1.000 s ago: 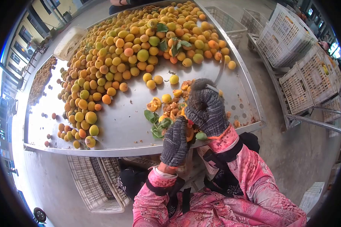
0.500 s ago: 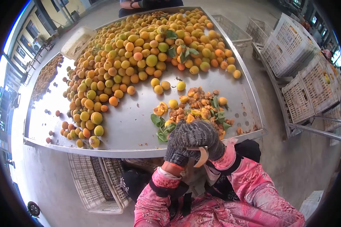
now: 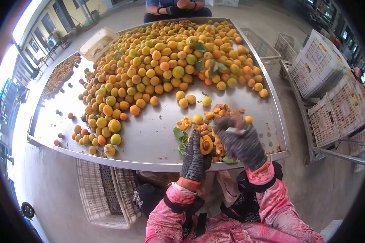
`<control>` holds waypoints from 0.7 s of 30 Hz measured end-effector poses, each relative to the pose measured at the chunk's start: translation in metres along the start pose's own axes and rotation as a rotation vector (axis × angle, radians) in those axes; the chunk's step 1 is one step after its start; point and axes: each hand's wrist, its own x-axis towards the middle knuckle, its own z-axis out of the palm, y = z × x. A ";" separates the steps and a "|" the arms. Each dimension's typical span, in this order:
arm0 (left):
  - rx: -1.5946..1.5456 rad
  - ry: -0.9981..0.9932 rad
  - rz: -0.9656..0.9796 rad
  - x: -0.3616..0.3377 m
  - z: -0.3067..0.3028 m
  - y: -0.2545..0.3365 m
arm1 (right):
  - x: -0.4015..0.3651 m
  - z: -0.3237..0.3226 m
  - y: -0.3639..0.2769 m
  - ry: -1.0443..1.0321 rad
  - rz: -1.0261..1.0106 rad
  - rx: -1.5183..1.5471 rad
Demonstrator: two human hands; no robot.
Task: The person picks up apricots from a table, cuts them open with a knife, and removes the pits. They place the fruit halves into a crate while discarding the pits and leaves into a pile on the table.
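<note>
My left hand (image 3: pixel 194 156), in a dark grey knit glove, is closed around an opened apricot half (image 3: pixel 206 144) whose orange hollow faces up. To its right my right hand (image 3: pixel 241 141), gloved alike and smeared by motion, is raised over the pile of split fruit pieces (image 3: pixel 221 111). A small pale tool (image 3: pixel 235 131) shows at its fingers. Green leaves (image 3: pixel 179 134) lie left of my left hand. Farther back, a large heap of whole apricots (image 3: pixel 150 60) covers much of the metal table (image 3: pixel 150 139).
Across the table sits another person (image 3: pixel 176 10), hands near the far edge. A white tub (image 3: pixel 98 43) rests at the table's left side. Crates (image 3: pixel 326 65) stand on a rack at the right, and more crates (image 3: pixel 95 194) sit below the near edge.
My hands, together before, have come apart. The right has moved up and right with the tool, and the opened apricot now shows in the left. The view has shifted slightly.
</note>
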 end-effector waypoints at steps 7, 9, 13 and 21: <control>0.815 0.066 0.708 0.008 -0.019 -0.020 | -0.001 0.014 0.027 -0.138 -0.427 -0.642; 0.792 0.056 0.592 0.003 -0.015 -0.011 | -0.003 0.018 0.031 -0.119 -0.486 -0.690; -0.494 0.012 -0.129 0.026 -0.016 -0.029 | -0.006 0.026 0.037 -0.083 -0.515 -0.698; -0.248 0.042 -0.077 0.012 0.002 -0.016 | -0.002 0.020 0.034 -0.122 -0.404 -0.661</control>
